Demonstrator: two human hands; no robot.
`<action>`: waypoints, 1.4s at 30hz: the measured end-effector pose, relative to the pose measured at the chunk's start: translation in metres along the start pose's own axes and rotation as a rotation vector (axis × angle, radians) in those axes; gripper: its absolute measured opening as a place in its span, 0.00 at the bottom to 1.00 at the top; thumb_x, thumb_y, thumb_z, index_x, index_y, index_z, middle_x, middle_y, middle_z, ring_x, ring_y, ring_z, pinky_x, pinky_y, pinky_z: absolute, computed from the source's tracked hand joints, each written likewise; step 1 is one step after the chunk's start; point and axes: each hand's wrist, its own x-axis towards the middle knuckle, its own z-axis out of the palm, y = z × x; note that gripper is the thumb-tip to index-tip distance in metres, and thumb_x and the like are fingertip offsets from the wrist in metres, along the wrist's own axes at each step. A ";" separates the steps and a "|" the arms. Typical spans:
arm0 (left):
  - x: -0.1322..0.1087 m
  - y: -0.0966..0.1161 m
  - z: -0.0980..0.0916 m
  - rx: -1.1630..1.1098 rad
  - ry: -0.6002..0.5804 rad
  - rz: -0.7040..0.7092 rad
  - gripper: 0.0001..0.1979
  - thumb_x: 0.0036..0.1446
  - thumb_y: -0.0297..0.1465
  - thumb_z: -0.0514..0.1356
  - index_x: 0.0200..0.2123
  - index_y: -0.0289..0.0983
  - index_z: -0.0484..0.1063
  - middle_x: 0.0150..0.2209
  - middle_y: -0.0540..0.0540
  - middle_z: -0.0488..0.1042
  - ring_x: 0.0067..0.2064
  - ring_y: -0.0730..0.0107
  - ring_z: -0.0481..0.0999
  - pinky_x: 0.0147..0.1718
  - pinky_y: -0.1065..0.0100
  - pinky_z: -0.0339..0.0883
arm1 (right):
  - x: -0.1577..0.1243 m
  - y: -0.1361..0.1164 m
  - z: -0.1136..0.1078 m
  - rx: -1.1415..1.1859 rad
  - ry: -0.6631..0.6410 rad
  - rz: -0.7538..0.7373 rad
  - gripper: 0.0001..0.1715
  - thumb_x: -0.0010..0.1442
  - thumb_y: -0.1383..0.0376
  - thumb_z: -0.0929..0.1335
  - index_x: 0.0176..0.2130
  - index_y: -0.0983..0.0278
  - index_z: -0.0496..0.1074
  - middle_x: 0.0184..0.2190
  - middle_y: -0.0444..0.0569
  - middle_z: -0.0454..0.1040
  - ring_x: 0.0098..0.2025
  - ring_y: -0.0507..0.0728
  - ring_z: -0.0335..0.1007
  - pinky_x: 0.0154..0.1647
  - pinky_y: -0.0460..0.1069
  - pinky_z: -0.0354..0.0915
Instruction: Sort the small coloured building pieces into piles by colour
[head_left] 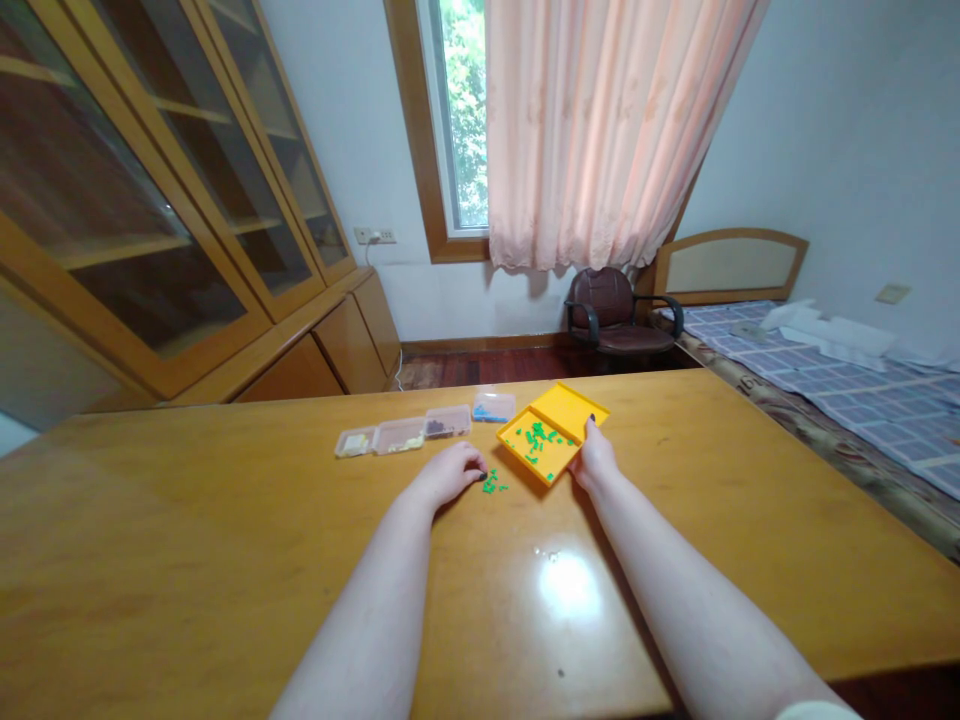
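My right hand (pixel 597 455) grips the near right edge of an open yellow box (pixel 564 452), thumb on top and fingers beneath. The box is tilted a little above the table, its lid folded back, and several small green pieces (pixel 535 437) lie scattered inside it. My left hand (pixel 455 472) is low at the tabletop, fingers curled, the fingertips at the edge of a small heap of green pieces (pixel 490 484). Whether a piece is between those fingertips I cannot make out.
Beyond my left hand stands a row of clear boxes: one with pale pieces (pixel 355 443), one with yellowish pieces (pixel 400 436), one with dark pieces (pixel 448 421) and one with blue pieces (pixel 494 407). The wooden table (pixel 225 560) ends before a brown armchair (pixel 611 312).
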 end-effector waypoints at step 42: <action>0.007 0.010 0.007 0.071 0.077 0.028 0.02 0.54 0.29 0.60 0.30 0.39 0.74 0.34 0.48 0.73 0.37 0.68 0.72 0.38 0.68 0.65 | 0.001 0.001 0.000 -0.038 0.014 0.008 0.14 0.63 0.58 0.62 0.41 0.64 0.72 0.30 0.47 0.80 0.31 0.57 0.77 0.38 0.56 0.74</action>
